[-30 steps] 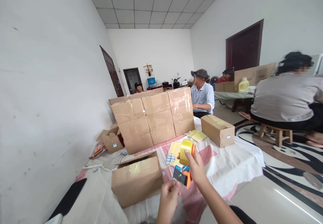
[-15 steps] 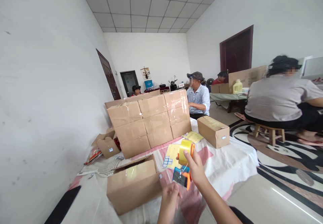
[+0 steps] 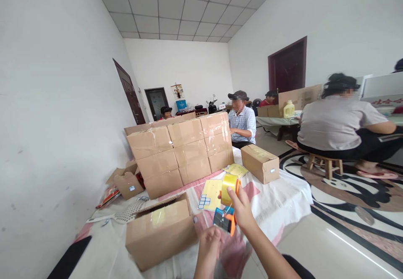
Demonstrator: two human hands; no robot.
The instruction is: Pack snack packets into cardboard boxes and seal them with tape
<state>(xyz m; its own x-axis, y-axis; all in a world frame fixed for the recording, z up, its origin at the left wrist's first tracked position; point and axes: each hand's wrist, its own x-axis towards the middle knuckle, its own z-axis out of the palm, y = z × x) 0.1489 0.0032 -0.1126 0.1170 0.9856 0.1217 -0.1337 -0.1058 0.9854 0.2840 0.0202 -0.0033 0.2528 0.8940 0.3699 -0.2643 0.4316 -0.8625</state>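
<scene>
My right hand is wrapped round a tape dispenser with an orange and blue frame, a dark front and a roll of yellow tape. Just below the dispenser's front end is my left hand, its fingers pinched together. Whatever is between those fingertips is too small to make out. A long cardboard box lies to the left of both hands, with a strip of tape on its upper face and a dark gap along its far edge. Behind the dispenser, a yellow sheet with blue-edged labels rests on the cloth.
Stacked taped boxes stand at the table's back. Another box sits at the right, and an opened carton at the left. A person sits behind the stack; another sits on a stool to the right.
My view has turned slightly right, so the surroundings sit further left. Both hands keep nearly the same pose, with the tape dispenser still held in the right.
</scene>
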